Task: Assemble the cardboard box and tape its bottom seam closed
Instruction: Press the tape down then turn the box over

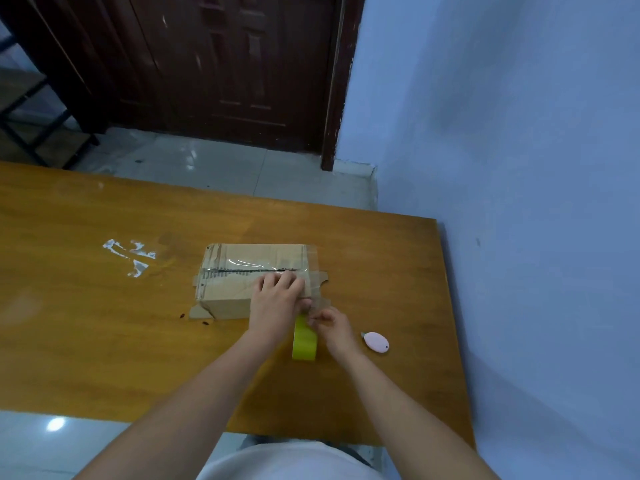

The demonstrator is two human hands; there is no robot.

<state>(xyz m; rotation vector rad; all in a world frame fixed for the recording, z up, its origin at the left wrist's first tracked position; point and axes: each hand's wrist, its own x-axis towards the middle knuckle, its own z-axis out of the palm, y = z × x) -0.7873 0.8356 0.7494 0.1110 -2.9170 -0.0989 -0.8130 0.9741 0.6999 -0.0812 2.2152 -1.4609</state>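
Fingers of the left hand lie extended and close together, pressing flat on the upper face of the cardboard box near its right end, just below the centre seam. Fingers of the right hand are curled, pinching what appears to be the clear free end of tape just above the tape roll; the exact contact is too small to confirm.

Supporting everything is the wooden desk, which butts against the blue wall on the right. Beyond its far edge are a tiled floor and a dark wooden door.

On the middle of the desk, the box lies closed, flaps upward, with clear tape already glossy along the seam and over both ends.

Standing on edge between the two wrists, the yellow-green roll is just in front of the box's near right corner.

Right of the right hand, apart from it, lies a small pink cutter.

Left of the box, well apart, crumpled scraps of clear tape lie on the desk.
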